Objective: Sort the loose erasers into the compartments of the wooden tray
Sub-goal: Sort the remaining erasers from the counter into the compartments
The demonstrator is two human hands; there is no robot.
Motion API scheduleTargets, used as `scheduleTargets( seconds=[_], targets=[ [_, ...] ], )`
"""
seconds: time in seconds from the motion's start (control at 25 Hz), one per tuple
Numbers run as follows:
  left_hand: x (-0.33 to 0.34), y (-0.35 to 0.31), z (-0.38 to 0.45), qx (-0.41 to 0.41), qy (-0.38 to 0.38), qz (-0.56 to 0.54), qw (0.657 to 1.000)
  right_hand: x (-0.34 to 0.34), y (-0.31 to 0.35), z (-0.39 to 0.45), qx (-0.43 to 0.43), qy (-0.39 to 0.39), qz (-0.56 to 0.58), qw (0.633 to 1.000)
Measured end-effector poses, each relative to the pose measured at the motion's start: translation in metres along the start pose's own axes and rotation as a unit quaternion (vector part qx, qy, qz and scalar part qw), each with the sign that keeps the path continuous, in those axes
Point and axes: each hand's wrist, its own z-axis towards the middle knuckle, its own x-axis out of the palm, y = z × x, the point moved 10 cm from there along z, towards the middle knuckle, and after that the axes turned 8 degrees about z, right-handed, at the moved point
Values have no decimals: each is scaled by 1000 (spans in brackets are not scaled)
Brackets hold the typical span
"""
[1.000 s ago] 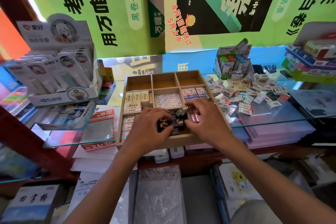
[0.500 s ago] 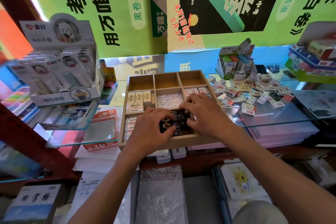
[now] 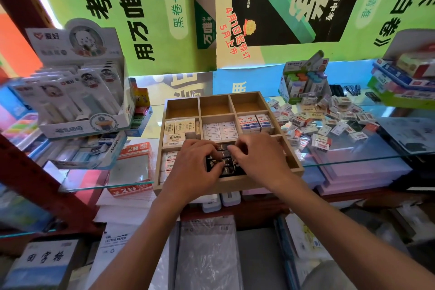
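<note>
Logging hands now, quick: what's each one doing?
Left hand: fingers curled on the black erasers; grip cannot be told.
Right hand: same.

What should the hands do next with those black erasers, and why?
Probably press the black erasers flat into a neat row. Both hands, left and right, rest on them in the front middle compartment of the wooden tray, and they look uneven. Afterwards, the loose pile on the right awaits.

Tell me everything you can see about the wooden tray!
The wooden tray is light-coloured wood, split into three rows of three compartments. It lies flat on the glass shelf. The back row is empty; the middle row holds neat erasers. Both hands, left and right, press on black erasers at the front.
</note>
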Motion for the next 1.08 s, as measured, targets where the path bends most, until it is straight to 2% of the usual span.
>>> scheduleTargets(
  seconds=[0.2, 0.36, 0.52, 0.72, 0.84, 0.96, 1.08],
  targets=[
    [0, 0, 1, -2, 4, -7, 1000, 6, -5, -6, -39, 125, 3, 991],
    [-2, 1, -1, -12, 9, -34, 999, 5, -2, -6, -48, 110, -38, 992],
    [0, 0, 0, -12, 13, -28, 999, 8, 0, -9, -69, 173, -32, 982],
    [-2, 0, -1, -8, 2, -18, 1000, 8, -2, 4, -81, 106, -68, 989],
    [-2, 1, 0, -13, -3, -21, 1000, 7, -4, 2, -112, 115, -56, 985],
    [-1, 1, 0, -14, -2, -20, 1000, 7, -15, 1, -78, 136, -14, 988],
    [-2, 1, 0, -14, -8, -16, 1000, 9, -13, 5, -73, 119, -28, 990]
  ],
)
